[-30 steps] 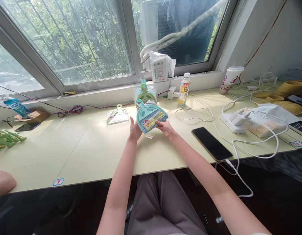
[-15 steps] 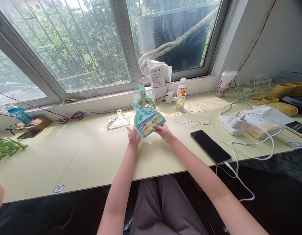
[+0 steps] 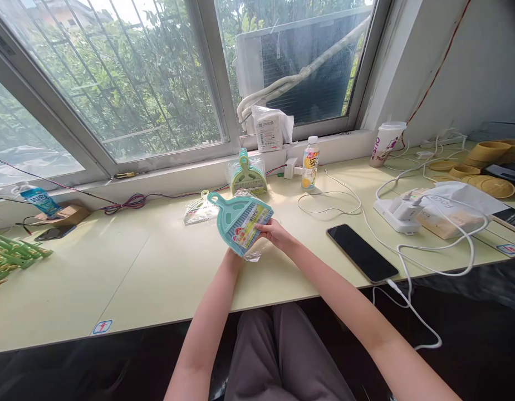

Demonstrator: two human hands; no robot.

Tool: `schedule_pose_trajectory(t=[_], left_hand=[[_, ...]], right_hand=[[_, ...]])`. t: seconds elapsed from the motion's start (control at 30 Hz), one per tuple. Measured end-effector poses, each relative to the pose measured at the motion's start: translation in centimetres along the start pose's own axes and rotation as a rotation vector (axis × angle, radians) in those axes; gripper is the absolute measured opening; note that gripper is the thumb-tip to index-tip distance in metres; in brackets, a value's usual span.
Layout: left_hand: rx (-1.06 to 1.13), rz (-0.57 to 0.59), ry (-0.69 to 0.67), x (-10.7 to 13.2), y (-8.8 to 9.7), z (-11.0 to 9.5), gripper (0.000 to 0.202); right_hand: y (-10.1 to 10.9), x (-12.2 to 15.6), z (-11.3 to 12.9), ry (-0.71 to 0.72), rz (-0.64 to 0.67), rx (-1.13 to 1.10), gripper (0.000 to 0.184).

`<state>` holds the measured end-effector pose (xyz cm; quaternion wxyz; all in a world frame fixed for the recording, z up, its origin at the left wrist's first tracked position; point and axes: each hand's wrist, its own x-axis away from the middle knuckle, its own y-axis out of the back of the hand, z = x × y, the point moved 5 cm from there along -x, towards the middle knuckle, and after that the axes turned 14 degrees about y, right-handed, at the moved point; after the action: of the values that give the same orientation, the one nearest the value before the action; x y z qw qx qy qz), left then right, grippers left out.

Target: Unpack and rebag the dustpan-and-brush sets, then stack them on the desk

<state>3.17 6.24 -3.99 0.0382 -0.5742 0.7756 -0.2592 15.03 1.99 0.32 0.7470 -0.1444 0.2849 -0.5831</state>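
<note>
A light-blue mini dustpan and brush set [image 3: 239, 220] with a printed label is tilted above the table, its handle toward the upper left. My right hand [image 3: 274, 232] grips its lower right edge, thumb over the label. Behind the dustpan is my left hand [image 3: 235, 257]; its fingers are hidden, so its grip does not show. Clear plastic wrap hangs under the dustpan's lower edge. Farther back, several more wrapped dustpan sets [image 3: 248, 179], green and blue, stand by the sill. A pale wrapped set [image 3: 199, 210] lies left of them, partly covered by the held one.
To the right lie a phone [image 3: 361, 252] on a charging cable and a white power strip [image 3: 396, 216] with looping cords. A drink bottle [image 3: 309, 163] and a paper cup [image 3: 386, 143] stand at the back. Green plastic pieces [image 3: 15, 259] lie far left.
The dustpan set has come a little nearer and tilted, its handle swinging left. My left hand has slid behind it. Another hand at the far left edge has left the view.
</note>
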Motion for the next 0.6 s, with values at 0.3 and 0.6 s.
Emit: schedule_pose_trajectory(t=[0.3,0.6], left_hand=[[0.020,0.063,-0.095,2.7,-3.2,-3.5,0.063],[-0.341,-0.064,-0.067,3.4,-4.0,-3.5,0.061]], right_hand=[[4.4,-1.5,0.4,0.099,-0.357,-0.033,0.020],[5.8,-1.8,-0.3,0.126,-0.398,-0.041,0.022]])
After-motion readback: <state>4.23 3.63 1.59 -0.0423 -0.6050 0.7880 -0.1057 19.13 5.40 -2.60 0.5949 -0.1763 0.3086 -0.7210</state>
